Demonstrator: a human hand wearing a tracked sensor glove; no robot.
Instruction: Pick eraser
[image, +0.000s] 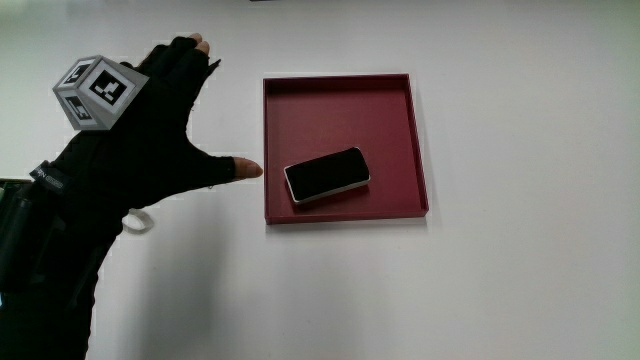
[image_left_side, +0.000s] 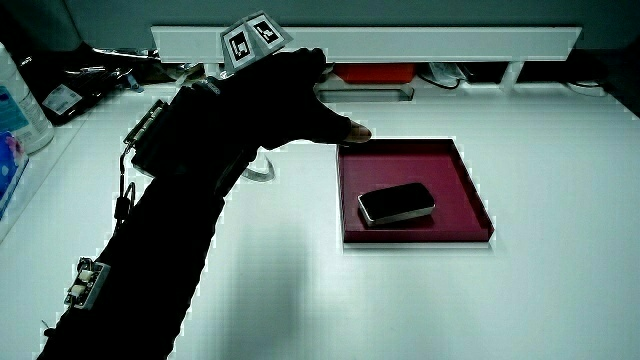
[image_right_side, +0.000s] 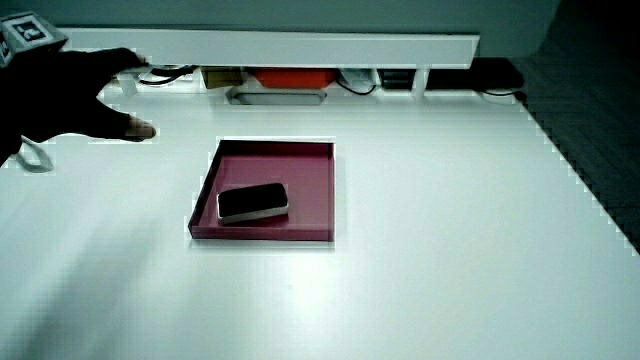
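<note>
A black eraser with a pale rim lies in a shallow dark red tray, near the tray's edge closest to the person. Both side views show the eraser in the tray. The gloved hand hovers over the white table beside the tray, fingers spread, thumb tip pointing at the tray's rim. It holds nothing. The patterned cube sits on its back. The hand shows in both side views, apart from the eraser.
A small white ring lies on the table under the forearm. A low white partition runs along the table's far edge, with an orange box and cables under it. A bottle stands at the table's edge.
</note>
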